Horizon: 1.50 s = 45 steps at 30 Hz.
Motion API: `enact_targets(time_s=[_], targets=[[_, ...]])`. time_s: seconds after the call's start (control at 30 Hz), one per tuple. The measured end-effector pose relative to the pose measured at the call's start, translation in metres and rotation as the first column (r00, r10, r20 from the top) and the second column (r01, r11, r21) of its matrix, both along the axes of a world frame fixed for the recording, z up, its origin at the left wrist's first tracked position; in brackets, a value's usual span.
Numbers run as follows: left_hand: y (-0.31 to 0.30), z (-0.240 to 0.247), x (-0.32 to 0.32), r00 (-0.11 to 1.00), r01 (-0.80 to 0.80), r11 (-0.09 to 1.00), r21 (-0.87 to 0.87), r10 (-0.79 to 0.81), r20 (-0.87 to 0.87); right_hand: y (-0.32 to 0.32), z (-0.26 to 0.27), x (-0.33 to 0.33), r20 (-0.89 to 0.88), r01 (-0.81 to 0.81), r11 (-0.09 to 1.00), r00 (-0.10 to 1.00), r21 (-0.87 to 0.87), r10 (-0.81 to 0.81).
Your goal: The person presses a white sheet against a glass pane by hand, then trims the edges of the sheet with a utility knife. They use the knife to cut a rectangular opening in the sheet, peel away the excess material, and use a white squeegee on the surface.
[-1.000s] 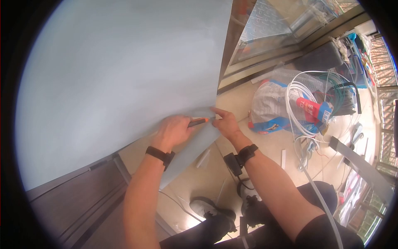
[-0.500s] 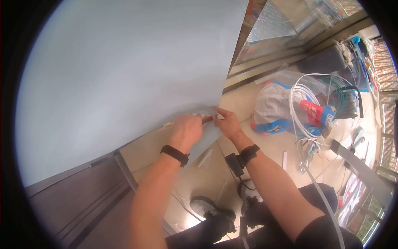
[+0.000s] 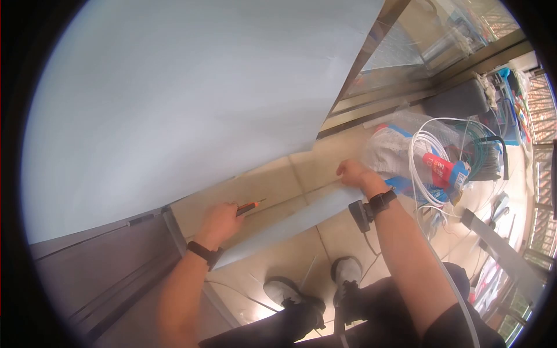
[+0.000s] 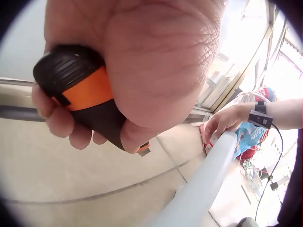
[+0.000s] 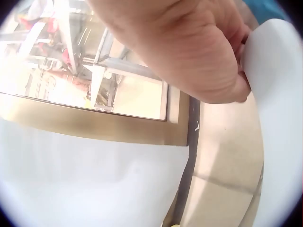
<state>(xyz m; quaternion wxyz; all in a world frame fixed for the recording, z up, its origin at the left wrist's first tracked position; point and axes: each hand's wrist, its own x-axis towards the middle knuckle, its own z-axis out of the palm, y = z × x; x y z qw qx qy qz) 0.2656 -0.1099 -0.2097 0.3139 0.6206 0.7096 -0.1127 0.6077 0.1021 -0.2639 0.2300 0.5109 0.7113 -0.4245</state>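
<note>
Orange-and-black cutter (image 3: 249,207) below the large pale sheet (image 3: 174,116) in head view, left hand (image 3: 219,224) curled round it, right hand (image 3: 357,175) pinching a narrow strip (image 3: 290,223) below the sheet.

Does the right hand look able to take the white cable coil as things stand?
Probably not at once: the right hand seems to pinch the pale strip. Once freed, it could likely reach the nearby white cable coil.

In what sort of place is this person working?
Perhaps a balcony or a room under renovation: there is a tiled floor, metal-framed glass beside it, and a coil of white cable among scattered items.
</note>
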Motion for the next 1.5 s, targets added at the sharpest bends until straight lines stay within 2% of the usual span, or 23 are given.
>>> enact_targets(time_s=[0.13, 0.2, 0.33, 0.4, 0.47, 0.53, 0.6, 0.67, 0.73, 0.83, 0.87, 0.9, 0.93, 1.03, 1.07, 1.13, 1.2, 1.23, 1.27, 1.3, 1.37, 1.43, 1.5], targets=[[-0.041, 0.011, -0.014, 0.999, -0.047, 0.99, -0.131, 0.045, -0.013, 0.014, -0.015, -0.011, 0.323, -0.259, 0.965, 0.918, 0.049, 0.23], [-0.057, 0.009, -0.018, 0.996, -0.087, 0.981, -0.174, 0.085, -0.021, -0.009, 0.016, -0.03, 0.22, 0.015, 0.921, 0.969, 0.388, -0.109], [-0.093, -0.009, -0.028, 0.985, -0.172, 0.977, -0.123, 0.17, -0.033, -0.047, 0.043, -0.068, 0.1, -0.429, 0.85, 0.902, 0.306, 0.419], [-0.11, -0.016, -0.035, 0.974, -0.227, 0.97, -0.09, 0.223, -0.044, -0.084, 0.03, -0.072, 0.16, -0.708, 0.641, 0.698, 0.297, 0.698], [-0.122, -0.017, -0.042, 0.968, -0.252, 0.962, -0.105, 0.251, -0.027, -0.117, -0.007, -0.052, 0.183, -0.775, 0.47, 0.581, 0.422, 0.793], [-0.12, -0.015, -0.048, 0.964, -0.264, 0.956, -0.124, 0.265, -0.01, -0.142, -0.053, -0.038, 0.158, -0.681, 0.507, 0.665, 0.528, 0.73], [-0.122, -0.007, -0.05, 0.956, -0.29, 0.948, -0.126, 0.292, -0.008, -0.148, -0.042, -0.028, 0.046, -0.722, 0.592, 0.647, 0.359, 0.761], [-0.119, 0.003, -0.051, 0.952, -0.302, 0.947, -0.112, 0.305, 0.005, -0.151, -0.02, -0.013, -0.017, -0.868, 0.494, 0.495, -0.055, 0.869], [-0.114, -0.001, -0.051, 0.943, -0.329, 0.94, -0.087, 0.332, 0.027, -0.148, -0.007, 0.025, -0.168, -0.876, 0.451, 0.477, -0.168, 0.863], [-0.106, -0.015, -0.052, 0.942, -0.327, 0.941, -0.09, 0.333, 0.051, -0.091, 0.047, 0.09, 0.043, -0.632, 0.54, 0.627, -0.556, 0.778], [-0.104, -0.021, -0.05, 0.931, -0.344, 0.936, -0.072, 0.35, 0.107, -0.082, 0.024, 0.137, 0.186, -0.702, 0.413, 0.379, -0.58, 0.906], [-0.102, -0.027, -0.049, 0.919, -0.356, 0.933, -0.053, 0.36, 0.161, -0.059, 0.079, 0.146, 0.258, -0.685, 0.516, 0.45, -0.514, 0.855], [-0.1, -0.033, -0.046, 0.921, -0.351, 0.935, -0.041, 0.353, 0.165, -0.049, 0.09, 0.173, 0.356, -0.693, 0.54, 0.409, -0.477, 0.84], [-0.09, -0.047, -0.031, 0.972, -0.206, 0.978, 0.046, 0.199, 0.122, -0.071, 0.07, 0.247, 0.607, -0.752, 0.542, 0.243, -0.375, 0.757], [-0.084, -0.046, -0.025, 0.979, -0.157, 0.986, 0.049, 0.148, 0.141, -0.081, 0.062, 0.256, 0.599, -0.722, 0.585, 0.296, -0.369, 0.744], [-0.086, -0.062, -0.017, 0.988, -0.022, 0.998, 0.06, 0.013, 0.152, -0.089, 0.051, 0.249, 0.423, -0.481, 0.74, 0.613, -0.469, 0.667], [-0.08, -0.078, -0.01, 0.987, 0.111, 0.993, 0.037, -0.114, 0.11, -0.093, 0.059, 0.216, 0.23, -0.336, 0.911, 0.892, -0.24, 0.39], [-0.077, -0.08, -0.004, 0.986, 0.151, 0.989, 0.0, -0.151, 0.076, -0.059, 0.105, 0.163, 0.016, -0.301, 0.795, 0.931, -0.527, 0.364], [-0.091, -0.119, -0.002, 0.981, 0.137, 0.985, 0.103, -0.149, 0.122, -0.05, 0.076, 0.178, -0.235, -0.472, 0.794, 0.881, -0.383, 0.41], [-0.103, -0.17, -0.003, 0.974, 0.118, 0.972, 0.201, -0.153, 0.169, -0.041, 0.103, 0.157, -0.241, -0.477, 0.812, 0.877, -0.336, 0.415], [-0.106, -0.206, 0.008, 0.99, 0.144, 0.988, -0.05, -0.144, 0.01, -0.046, 0.182, 0.1, 0.048, -0.274, 0.944, 0.957, -0.182, 0.287], [-0.07, -0.101, 0.041, 0.989, -0.126, 0.978, -0.169, 0.136, 0.05, -0.039, 0.128, 0.122, -0.209, -0.309, 0.943, 0.937, -0.127, 0.279], [-0.063, -0.052, 0.058, 0.981, -0.163, 0.977, -0.135, 0.174, 0.081, -0.05, 0.188, 0.086, -0.184, -0.134, 0.934, 0.98, -0.331, 0.075]])
